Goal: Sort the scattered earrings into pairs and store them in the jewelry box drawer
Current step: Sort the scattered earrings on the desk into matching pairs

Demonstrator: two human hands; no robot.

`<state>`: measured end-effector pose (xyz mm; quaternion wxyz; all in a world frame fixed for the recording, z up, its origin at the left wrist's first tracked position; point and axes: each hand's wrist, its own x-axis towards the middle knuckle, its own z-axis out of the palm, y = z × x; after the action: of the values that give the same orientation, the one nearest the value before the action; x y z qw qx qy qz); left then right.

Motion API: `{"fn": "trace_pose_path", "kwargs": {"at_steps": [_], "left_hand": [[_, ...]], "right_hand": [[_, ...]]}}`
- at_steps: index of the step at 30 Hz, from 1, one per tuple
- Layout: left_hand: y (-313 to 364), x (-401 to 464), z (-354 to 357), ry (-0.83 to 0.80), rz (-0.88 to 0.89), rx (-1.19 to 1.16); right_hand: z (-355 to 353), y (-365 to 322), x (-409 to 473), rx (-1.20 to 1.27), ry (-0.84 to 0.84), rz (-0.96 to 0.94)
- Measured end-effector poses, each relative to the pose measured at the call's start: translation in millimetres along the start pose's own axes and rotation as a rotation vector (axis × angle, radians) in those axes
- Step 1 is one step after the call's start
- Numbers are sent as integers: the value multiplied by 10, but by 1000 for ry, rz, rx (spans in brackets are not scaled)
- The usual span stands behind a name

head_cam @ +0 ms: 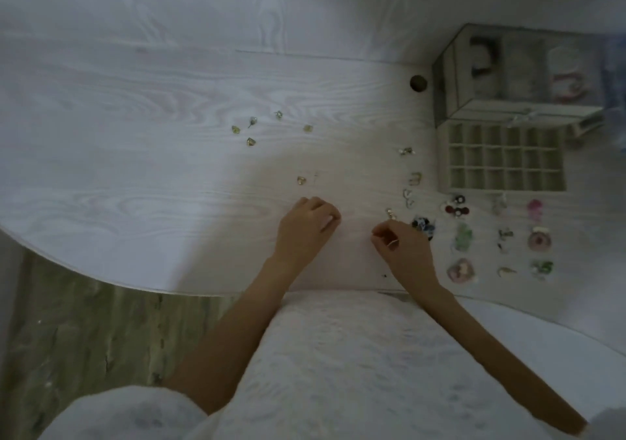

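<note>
Head view, looking down on a white wood-grain counter [135, 175]. The jewelry box [515, 77] stands at the far right against the wall; its drawer [501, 158], divided into small square compartments, is pulled out toward the person, and the compartments look empty.

Loose earrings lie in two zones. A scattered cluster of small greenish-yellow earrings [250, 131] sits at centre, well apart from the box, with one amber earring [301, 180] nearer, just beyond the left hand. Below the drawer, coloured earrings [498, 236] are laid out in rows; a column of metallic earrings [411, 182] runs beside the drawer's left edge.

Left hand [310, 224] rests on the counter, fingers curled under; whether it holds anything cannot be told. Right hand [401, 246]: thumb and forefinger pinch a small pale item, probably an earring, too small to identify, just beside a dark blue earring [421, 224].
</note>
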<state>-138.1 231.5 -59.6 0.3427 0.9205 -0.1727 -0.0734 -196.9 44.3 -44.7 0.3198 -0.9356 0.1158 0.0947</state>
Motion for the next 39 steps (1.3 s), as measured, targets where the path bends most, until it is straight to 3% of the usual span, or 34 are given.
{"fn": "trace_pose_path", "kwargs": {"at_steps": [9,21,32,35,39], "left_hand": [[279,60,408,-239,188,-22],[536,-63,508,-308,93,-21],[500,-164,364,-275,-74,-268],[292,-180,29,-171,-23,-260],[-140,-190,-493,46,82,-69]], "right_hand": [[-29,301,-281,-85,94,138],[91,227,-328,106,202,257],[-73,97,-356,78,150,110],[-199,-27,-310,48,193,-14],[-204,-335,42,20,179,-167]]}}
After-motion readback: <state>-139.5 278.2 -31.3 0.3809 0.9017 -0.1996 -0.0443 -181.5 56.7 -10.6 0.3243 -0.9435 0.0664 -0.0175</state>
